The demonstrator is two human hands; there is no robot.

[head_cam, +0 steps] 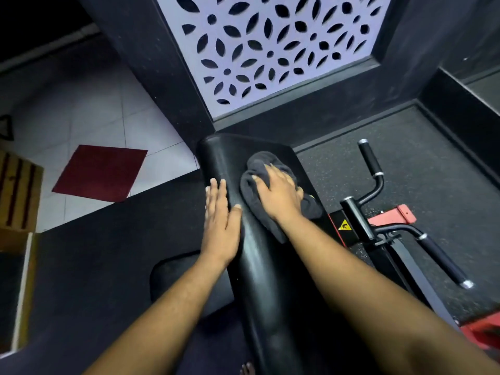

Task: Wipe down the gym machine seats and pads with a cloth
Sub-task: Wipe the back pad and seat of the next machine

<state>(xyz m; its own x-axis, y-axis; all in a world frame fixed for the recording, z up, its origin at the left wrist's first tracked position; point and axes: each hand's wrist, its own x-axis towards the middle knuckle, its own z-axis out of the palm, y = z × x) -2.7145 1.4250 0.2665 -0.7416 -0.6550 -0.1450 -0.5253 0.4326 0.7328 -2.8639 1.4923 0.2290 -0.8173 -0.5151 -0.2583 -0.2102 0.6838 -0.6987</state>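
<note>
A long black padded back pad (259, 266) of a gym machine runs from the bottom middle up to the centre. A dark grey cloth (257, 169) lies bunched on its upper part. My right hand (278, 193) presses flat on the cloth, fingers spread over it. My left hand (220, 217) rests flat with straight fingers along the pad's left edge, thumb on the pad's top face. A second black seat pad (173, 277) shows lower left, partly hidden by my left forearm.
Black machine handles (370, 158) with chrome ends and a red frame bracket (397, 215) stand right of the pad over speckled rubber flooring. A dark red mat (100, 171) lies on white tiles at left. A wooden box (16, 190) is at far left. A patterned white screen (270, 50) rises behind.
</note>
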